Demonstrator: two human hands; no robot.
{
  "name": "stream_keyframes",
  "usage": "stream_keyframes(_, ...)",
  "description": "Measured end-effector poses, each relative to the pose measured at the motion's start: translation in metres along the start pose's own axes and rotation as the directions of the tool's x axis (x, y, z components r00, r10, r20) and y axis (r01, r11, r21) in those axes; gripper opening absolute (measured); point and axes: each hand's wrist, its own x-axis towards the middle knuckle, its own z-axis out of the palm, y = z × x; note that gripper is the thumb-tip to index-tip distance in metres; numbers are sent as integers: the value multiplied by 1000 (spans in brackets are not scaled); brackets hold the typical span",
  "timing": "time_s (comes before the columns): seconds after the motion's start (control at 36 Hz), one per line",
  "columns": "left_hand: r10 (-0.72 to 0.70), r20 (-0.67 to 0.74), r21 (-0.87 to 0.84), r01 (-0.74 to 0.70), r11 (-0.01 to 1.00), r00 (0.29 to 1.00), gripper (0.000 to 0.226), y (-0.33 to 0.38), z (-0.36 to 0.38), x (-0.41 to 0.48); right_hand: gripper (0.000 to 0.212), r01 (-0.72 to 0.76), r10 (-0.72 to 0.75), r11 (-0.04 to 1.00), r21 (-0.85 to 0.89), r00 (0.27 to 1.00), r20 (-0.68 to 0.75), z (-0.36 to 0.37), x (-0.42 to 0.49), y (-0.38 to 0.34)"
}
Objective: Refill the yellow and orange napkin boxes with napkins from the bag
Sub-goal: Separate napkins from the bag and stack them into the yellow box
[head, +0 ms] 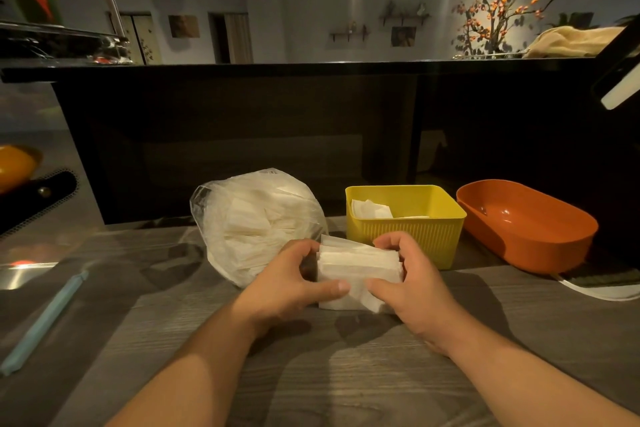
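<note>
Item: napkin stack (360, 270), lower centre of the frame, just in front of the yellow box (408, 239). You clamp it between both hands: left hand (287, 284) on its left end, right hand (412, 291) on its right, fingers (391, 243) curled over the far top edge, thumbs pressed on the near face. Its lower edge appears to rest on the table (346, 374). Likely purpose: squaring loose sheets so they drop in as one block. The yellow box, centre right, holds a few napkins at its left side, with room beside them. Orange box (530, 243), right of frame, just beside the yellow: no napkins visible. Bag (256, 222), centre left, bulging with napkins, close by for your next handful. Blue stick (45, 322), lower left, well apart.
</note>
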Motion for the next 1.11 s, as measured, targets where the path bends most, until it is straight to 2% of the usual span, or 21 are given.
stream_keyframes(0.08, 13, -15, 57, -12, 998, 1000, 54, -6, -2, 3, 55, 8, -8, 1000, 8, 1000, -5, 0, 1, 1)
stream_keyframes(0.33, 74, -72, 145, -63, 987, 995, 22, -13, -3, 9, 56, 14, -14, 1000, -22, 1000, -5, 0, 0, 1)
stream_keyframes(0.53, 88, -71, 146, -77, 986, 994, 18, -13, -3, 9, 57, 6, -7, 998, -55, 1000, -17, 0, 1, 4)
stream_keyframes(0.61, 89, -70, 184, -75, 980, 994, 29, -12, -3, 7, 57, 3, -4, 997, -75, 1000, -17, 0, 1, 4)
stream_keyframes(0.72, 89, -86, 104, -80, 991, 992, 60, -10, -3, 5, 57, 16, -17, 997, -78, 1000, -12, -1, 0, 2)
stream_keyframes(0.89, 126, -14, 33, -125, 992, 992, 93, -4, 4, 1, 55, 36, -37, 996, -80, 999, -9, -1, -2, -1)
stream_keyframes(0.97, 129, -23, 23, -128, 991, 991, 91, -2, 11, -1, 52, 36, -37, 995, -92, 999, -11, -1, -4, -2)
stream_keyframes(1.11, 151, -97, -16, -153, 988, 984, 66, -2, 23, -1, 53, 36, -38, 998, -56, 999, -25, -2, -4, -1)
